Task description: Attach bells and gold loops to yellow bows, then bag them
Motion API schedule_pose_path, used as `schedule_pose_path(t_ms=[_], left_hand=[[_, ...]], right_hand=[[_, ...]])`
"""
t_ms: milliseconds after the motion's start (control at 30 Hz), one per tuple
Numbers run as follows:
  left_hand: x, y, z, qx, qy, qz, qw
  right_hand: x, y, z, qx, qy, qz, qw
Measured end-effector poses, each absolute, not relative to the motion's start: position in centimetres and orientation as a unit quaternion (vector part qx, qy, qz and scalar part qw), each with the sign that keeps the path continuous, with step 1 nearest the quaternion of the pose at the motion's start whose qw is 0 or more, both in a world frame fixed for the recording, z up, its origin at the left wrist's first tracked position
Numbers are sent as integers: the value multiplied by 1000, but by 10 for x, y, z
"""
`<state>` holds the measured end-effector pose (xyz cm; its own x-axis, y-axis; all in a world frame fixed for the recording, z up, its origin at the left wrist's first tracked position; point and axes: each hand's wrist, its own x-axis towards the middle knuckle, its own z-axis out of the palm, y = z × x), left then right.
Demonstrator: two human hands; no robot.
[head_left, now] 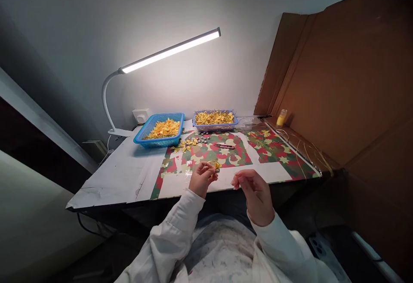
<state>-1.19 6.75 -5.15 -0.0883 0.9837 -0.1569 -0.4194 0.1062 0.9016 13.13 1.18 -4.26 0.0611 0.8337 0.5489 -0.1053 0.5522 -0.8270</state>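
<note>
My left hand [200, 179] is closed in a pinch on a small yellow ribbon bow [215, 165] with a tiny bead on it, held just above the table's front edge. My right hand [251, 188] hovers a short way to the right, fingers curled and pinched together; what it holds, perhaps a thin thread, is too fine to make out. Both sleeves are white.
Two blue baskets [151, 139] [232, 122] of yellow ribbon bows stand at the back of the table [112, 175]. Loose bows and silver beads [197, 140], small scissors [224, 146], a yellow bottle [282, 118], a lit desk lamp [171, 50] and cardboard panels [338, 81] on the right surround the patterned mat [235, 156].
</note>
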Motion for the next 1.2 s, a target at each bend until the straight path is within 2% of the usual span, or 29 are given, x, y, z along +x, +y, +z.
schedule_pose_path(t_ms=[133,333,467,567,700,1200], left_hand=[[-13,62,-46,325,442,559,622],[-14,51,-42,360,451,535,617],[-13,44,-34,378,453,529,610],[-11,38,-26,400,449,534,594],[-10,31,-19,419,438,554,570],[-8,26,-16,420,419,585,553]], right_hand=[[142,15,-43,-361,-581,336,648],[159,17,-32,-463,-623,196,600],[156,16,-31,-425,-704,229,521],[149,15,-32,-408,-719,262,498],[142,12,-31,-449,-717,247,472],[132,4,-31,-483,-685,202,507]])
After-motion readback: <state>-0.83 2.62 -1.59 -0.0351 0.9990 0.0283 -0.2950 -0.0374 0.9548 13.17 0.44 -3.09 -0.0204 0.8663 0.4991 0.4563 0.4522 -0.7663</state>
